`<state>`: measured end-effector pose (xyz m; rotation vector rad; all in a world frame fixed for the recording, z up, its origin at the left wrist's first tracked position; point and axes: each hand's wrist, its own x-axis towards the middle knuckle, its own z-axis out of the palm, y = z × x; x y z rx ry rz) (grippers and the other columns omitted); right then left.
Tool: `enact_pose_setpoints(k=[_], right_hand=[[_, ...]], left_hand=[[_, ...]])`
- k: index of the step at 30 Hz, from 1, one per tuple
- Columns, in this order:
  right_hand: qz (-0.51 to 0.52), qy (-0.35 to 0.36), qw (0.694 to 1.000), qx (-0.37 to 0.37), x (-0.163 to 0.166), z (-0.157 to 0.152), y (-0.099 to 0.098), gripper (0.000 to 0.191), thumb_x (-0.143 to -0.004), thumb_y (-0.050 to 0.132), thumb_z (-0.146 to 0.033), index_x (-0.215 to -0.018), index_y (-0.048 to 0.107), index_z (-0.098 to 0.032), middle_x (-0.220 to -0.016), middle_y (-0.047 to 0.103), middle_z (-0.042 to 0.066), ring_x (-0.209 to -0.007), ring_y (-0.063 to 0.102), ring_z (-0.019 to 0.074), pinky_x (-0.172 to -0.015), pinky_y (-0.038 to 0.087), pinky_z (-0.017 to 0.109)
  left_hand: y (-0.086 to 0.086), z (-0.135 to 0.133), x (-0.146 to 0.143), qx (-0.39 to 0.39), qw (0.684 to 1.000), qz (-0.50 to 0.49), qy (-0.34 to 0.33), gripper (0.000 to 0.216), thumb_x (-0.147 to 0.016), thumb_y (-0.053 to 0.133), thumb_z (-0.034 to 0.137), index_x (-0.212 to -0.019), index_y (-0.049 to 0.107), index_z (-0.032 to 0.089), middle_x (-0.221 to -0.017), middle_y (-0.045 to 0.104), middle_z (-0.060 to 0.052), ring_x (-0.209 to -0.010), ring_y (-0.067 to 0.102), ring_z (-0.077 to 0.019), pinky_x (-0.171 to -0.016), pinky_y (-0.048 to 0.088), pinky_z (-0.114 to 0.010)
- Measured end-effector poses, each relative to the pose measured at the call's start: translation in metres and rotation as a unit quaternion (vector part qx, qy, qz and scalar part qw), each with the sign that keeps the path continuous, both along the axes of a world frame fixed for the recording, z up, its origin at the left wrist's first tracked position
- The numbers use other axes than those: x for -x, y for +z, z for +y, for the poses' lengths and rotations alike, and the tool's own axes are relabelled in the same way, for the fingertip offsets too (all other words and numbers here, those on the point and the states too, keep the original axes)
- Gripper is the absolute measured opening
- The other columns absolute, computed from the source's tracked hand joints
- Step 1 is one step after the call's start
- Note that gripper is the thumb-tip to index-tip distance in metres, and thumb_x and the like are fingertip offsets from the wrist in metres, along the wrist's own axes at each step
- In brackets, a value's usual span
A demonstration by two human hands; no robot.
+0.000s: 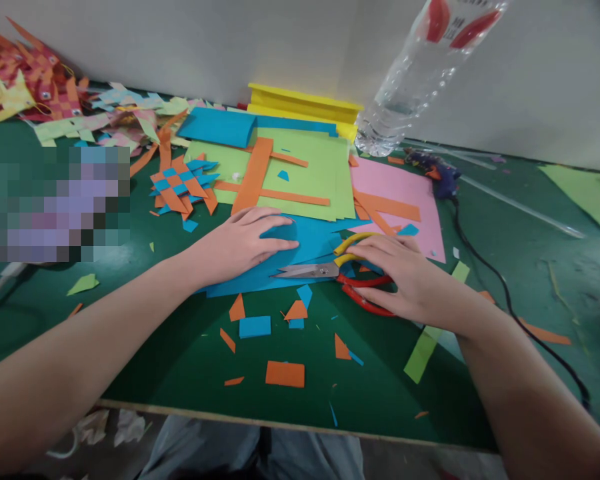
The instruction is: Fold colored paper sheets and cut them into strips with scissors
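Observation:
My left hand (250, 241) lies on a sheet of blue paper (313, 235), its fingers spread toward the right. My right hand (405, 272) has its fingers and thumb in the handles of a pair of scissors (320, 270), one handle yellow, the other red. The blades point left over the blue sheet, slightly parted. Just beyond the left hand, an orange paper strip (253, 175) lies across green paper (310, 157). A woven orange and blue paper piece (183, 185) rests to the left of these sheets.
Orange and blue scraps (285, 375) litter the green table (170, 360). A plastic bottle (405, 87) leans against the wall, near a glue gun (437, 175) whose black cord runs down the right. Pink paper (395, 183) lies behind the right hand. Woven paper fish (35, 80) are piled far left.

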<state>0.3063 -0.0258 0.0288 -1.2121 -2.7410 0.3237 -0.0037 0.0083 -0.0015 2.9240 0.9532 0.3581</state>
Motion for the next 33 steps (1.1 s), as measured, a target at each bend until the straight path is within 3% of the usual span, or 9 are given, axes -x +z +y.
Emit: enact_pose_setpoints(k=[33], right_hand=[[-0.029,-0.007,0.999,-0.024,0.013,-0.006,0.000,0.039,-0.091,0.055,-0.044,-0.124,0.054,-0.023,-0.126,0.062,0.012,-0.124,0.053,0.0313,-0.104,0.036,0.052]], left_hand=[[0.002,0.003,0.001,0.032,0.999,-0.002,-0.003,0.036,-0.103,0.040,0.023,-0.131,0.061,0.032,-0.148,0.047,-0.007,-0.139,0.035,-0.0265,-0.111,0.035,-0.052]])
